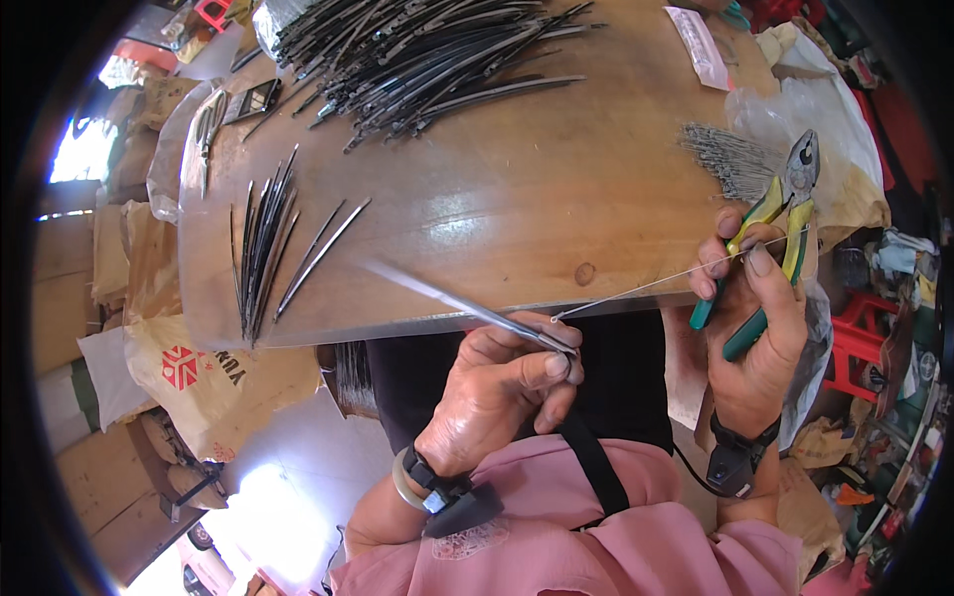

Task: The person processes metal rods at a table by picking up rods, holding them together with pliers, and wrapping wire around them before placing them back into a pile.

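Observation:
My left hand (502,382) is closed on a slim dark metal strip (487,315), pinched between thumb and fingers. The strip slants up and left over the table's near edge, and its far end is blurred. Pliers (802,169) with green and yellow handles rest in my right hand (760,318), jaws pointing up and away. Between that hand's thumb and fingertips is a thin wire (646,285) too. A small loop ends the wire close to the fingers of my left hand; whether it touches the strip I cannot tell.
A big heap of dark strips (427,60) covers the far part of the wooden table (447,189). A smaller group of strips (263,248) lies at left, near scissors (209,139) and a phone (260,99). Looped wires (733,159) are bunched at right. A red stool (860,338) stands beyond.

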Available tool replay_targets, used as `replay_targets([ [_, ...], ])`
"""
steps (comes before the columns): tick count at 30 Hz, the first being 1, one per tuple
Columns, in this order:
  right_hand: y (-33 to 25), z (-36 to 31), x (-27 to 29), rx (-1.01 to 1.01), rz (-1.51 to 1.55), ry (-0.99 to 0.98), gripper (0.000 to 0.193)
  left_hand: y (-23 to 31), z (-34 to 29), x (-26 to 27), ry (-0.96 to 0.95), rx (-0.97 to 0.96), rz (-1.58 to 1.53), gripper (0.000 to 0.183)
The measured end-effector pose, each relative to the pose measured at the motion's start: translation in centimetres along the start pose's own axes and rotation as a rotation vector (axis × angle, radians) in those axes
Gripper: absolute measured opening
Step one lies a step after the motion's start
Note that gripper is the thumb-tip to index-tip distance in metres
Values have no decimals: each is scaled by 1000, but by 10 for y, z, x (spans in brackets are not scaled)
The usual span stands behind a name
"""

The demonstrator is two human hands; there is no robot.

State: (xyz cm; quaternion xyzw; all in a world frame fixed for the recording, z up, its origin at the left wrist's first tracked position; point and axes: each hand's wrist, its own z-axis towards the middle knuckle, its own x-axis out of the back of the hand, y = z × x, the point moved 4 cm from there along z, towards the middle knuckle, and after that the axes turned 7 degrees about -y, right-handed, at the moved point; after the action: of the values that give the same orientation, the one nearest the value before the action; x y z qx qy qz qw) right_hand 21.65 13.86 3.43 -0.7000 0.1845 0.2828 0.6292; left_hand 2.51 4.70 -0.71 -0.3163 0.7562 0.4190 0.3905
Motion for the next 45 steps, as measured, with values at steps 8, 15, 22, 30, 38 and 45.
replay_targets([
  [8, 25, 2, 18, 16, -85, 60, 14, 9, 10, 14, 197, 42, 204, 13],
  [15, 29, 3, 24, -18, -28, 88, 14, 22, 15, 19, 308, 67, 42, 22],
  [22, 29, -1, 9, -79, 41, 109, 17, -1, -1, 11, 150, -79, 272, 26],
  [30, 61, -33, -8, -258, -6, 41, 18, -7, 11, -12, 61, -253, 96, 21],
  [38, 54, -33, 10, -165, -240, 2, 15, 4, 0, 2, 193, -208, 228, 22],
  [45, 29, -26, 63, -290, 110, 133, 12, 12, -12, 8, 23, -6, -61, 44],
])
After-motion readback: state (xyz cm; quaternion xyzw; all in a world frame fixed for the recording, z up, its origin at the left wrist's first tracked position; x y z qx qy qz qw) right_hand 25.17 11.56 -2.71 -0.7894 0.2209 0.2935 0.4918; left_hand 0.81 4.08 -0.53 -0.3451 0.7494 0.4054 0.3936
